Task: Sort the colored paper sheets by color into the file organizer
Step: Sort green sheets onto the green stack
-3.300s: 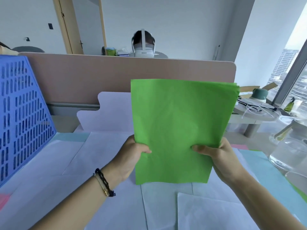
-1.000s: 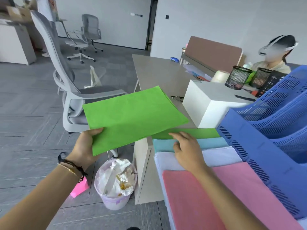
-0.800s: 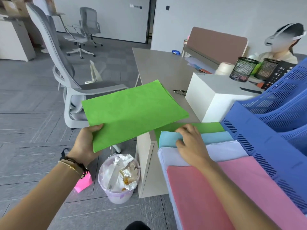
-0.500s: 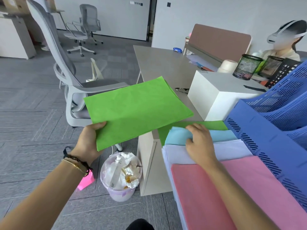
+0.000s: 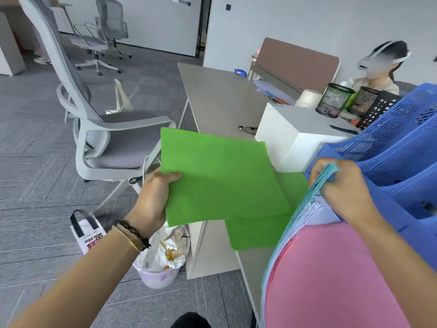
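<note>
Over the table (image 5: 220, 95) edge, left hand (image 5: 153, 200) gripping green sheets (image 5: 220, 176), right hand (image 5: 340, 185) pinching the lifted stack (image 5: 305, 209); bag (image 5: 88, 230) print illegible.

A bright green sheet (image 5: 224, 178) fills the middle of the frame, over a second green sheet (image 5: 257, 230) of the same shade on the pale grey-beige surface (image 5: 220, 100). At lower right lies a pink sheet (image 5: 331, 275), its lifted stack edge (image 5: 307, 204) showing light blue, white and lilac layers. The file organizer (image 5: 397, 147) at right is blue, patterned with rows of slots. Upper left, the chair (image 5: 113, 138) is grey. Two mesh pen cups (image 5: 334, 100) are black. The bin (image 5: 160, 263) at lower centre is pale lilac.
</note>
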Demonstrator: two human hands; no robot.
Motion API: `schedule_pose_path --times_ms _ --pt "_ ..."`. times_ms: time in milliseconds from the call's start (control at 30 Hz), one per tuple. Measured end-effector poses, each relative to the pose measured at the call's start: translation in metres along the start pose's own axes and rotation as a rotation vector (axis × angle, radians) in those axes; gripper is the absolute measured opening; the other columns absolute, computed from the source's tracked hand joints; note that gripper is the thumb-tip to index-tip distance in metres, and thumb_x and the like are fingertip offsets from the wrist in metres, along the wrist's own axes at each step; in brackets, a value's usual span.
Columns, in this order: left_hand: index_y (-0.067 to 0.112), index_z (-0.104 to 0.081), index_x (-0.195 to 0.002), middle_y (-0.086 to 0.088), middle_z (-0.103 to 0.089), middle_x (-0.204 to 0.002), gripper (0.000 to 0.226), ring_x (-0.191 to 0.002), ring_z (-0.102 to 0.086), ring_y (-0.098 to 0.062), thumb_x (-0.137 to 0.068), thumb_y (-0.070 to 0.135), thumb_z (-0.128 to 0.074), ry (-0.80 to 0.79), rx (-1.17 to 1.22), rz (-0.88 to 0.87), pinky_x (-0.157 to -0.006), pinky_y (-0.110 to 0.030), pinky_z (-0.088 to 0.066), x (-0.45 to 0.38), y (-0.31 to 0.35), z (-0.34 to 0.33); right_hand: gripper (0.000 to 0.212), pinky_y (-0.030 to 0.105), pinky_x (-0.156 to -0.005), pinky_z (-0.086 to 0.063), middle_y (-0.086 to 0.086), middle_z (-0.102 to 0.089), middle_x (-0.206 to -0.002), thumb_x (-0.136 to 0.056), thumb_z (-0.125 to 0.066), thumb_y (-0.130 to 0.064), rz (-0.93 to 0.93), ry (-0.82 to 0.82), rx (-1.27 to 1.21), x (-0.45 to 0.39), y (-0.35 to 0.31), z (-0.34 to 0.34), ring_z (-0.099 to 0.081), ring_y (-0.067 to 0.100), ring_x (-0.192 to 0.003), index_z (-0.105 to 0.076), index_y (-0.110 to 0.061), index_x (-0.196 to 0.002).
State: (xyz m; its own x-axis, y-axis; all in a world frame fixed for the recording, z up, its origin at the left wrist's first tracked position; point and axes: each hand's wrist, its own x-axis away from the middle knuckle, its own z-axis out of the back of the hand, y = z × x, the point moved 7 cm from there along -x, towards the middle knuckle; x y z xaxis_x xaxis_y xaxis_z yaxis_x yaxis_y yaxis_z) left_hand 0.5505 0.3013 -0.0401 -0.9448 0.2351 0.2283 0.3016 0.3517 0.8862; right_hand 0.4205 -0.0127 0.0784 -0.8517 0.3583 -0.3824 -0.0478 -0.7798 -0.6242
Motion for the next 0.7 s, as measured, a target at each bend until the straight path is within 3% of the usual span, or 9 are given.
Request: schedule_pose_path --times_ms 67,167,233,333,400,533,600,700 --pt "0.005 -0.071 -0.116 -0.017 -0.077 -0.107 0.031 -0.092 -0.076 -0.034 -0.096 -0.002 -0.048 -0.008 -0.039 -0.033 -0.076 -0.045 -0.064 0.004 0.0 -0.015 0.026 0.03 -0.051 -0.038 0.011 -0.06 -0.053 -0.06 -0.048 0.021 0.001 -0.003 -0.012 0.0 0.002 0.011 -0.051 0.018 -0.051 -0.056 -0.004 -0.057" --pt "0.01 -0.074 -0.105 -0.015 -0.078 -0.103 0.034 -0.097 -0.075 -0.037 -0.093 -0.007 -0.048 -0.018 -0.093 -0.063 -0.086 -0.052 -0.061 0.008 -0.003 -0.033 0.023 0.043 -0.05 -0.045 0.022 -0.057 -0.058 -0.061 -0.049 0.017 0.062 -0.019 0.026 0.002 0.0 0.023 -0.053 0.042 -0.058 -0.054 -0.005 -0.057" --pt "0.014 -0.075 -0.1 -0.012 -0.079 -0.102 0.036 -0.098 -0.074 -0.038 -0.093 -0.009 -0.047 -0.017 -0.116 -0.07 -0.088 -0.054 -0.06 0.01 -0.007 -0.041 0.03 0.049 -0.049 -0.047 0.026 -0.056 -0.058 -0.06 -0.049 0.02 0.059 -0.029 0.04 0.0 0.004 0.03 -0.053 0.046 -0.057 -0.055 -0.009 -0.056" --pt "0.014 -0.073 -0.096 -0.009 -0.079 -0.099 0.037 -0.092 -0.075 -0.032 -0.092 -0.011 -0.046 -0.029 -0.157 -0.092 -0.084 -0.047 -0.062 0.013 -0.015 -0.057 0.024 0.047 -0.057 -0.05 0.017 -0.059 -0.06 -0.058 -0.046 0.003 0.069 -0.035 0.078 -0.002 -0.001 0.037 -0.054 0.033 -0.058 -0.06 -0.016 -0.059" --pt "0.016 -0.072 -0.093 -0.004 -0.078 -0.093 0.039 -0.084 -0.074 -0.025 -0.092 -0.013 -0.046 -0.045 -0.187 -0.111 -0.076 -0.038 -0.062 0.016 -0.02 -0.069 0.039 0.036 -0.063 -0.05 0.006 -0.064 -0.066 -0.056 -0.043 -0.001 0.08 -0.042 0.096 -0.002 -0.006 0.039 -0.058 0.024 -0.067 -0.066 -0.031 -0.061" --pt "0.014 -0.073 -0.094 0.0 -0.078 -0.09 0.045 -0.081 -0.073 -0.018 -0.089 -0.017 -0.04 -0.079 -0.243 -0.124 -0.067 -0.029 -0.063 0.019 -0.033 -0.084 0.052 0.033 -0.068 -0.053 -0.002 -0.069 -0.07 -0.065 -0.044 0.02 0.088 -0.033 0.132 -0.002 -0.012 0.048 -0.061 0.012 -0.069 -0.066 -0.027 -0.062" --pt "0.014 -0.073 -0.095 0.004 -0.078 -0.087 0.047 -0.077 -0.072 -0.012 -0.088 -0.018 -0.039 -0.087 -0.275 -0.122 -0.057 -0.018 -0.057 0.02 -0.038 -0.084 0.054 0.022 -0.064 -0.05 -0.011 -0.069 -0.068 -0.065 -0.041 0.023 0.09 -0.033 0.134 0.001 -0.015 0.053 -0.059 -0.002 -0.065 -0.065 -0.026 -0.061" --pt "0.017 -0.074 -0.094 0.004 -0.079 -0.086 0.049 -0.075 -0.073 -0.011 -0.087 -0.017 -0.039 -0.078 -0.297 -0.102 -0.055 -0.018 -0.054 0.02 -0.042 -0.076 0.058 0.009 -0.06 -0.045 -0.016 -0.068 -0.067 -0.064 -0.04 0.027 0.089 -0.039 0.121 0.003 -0.018 0.057 -0.06 -0.007 -0.064 -0.064 -0.026 -0.063"
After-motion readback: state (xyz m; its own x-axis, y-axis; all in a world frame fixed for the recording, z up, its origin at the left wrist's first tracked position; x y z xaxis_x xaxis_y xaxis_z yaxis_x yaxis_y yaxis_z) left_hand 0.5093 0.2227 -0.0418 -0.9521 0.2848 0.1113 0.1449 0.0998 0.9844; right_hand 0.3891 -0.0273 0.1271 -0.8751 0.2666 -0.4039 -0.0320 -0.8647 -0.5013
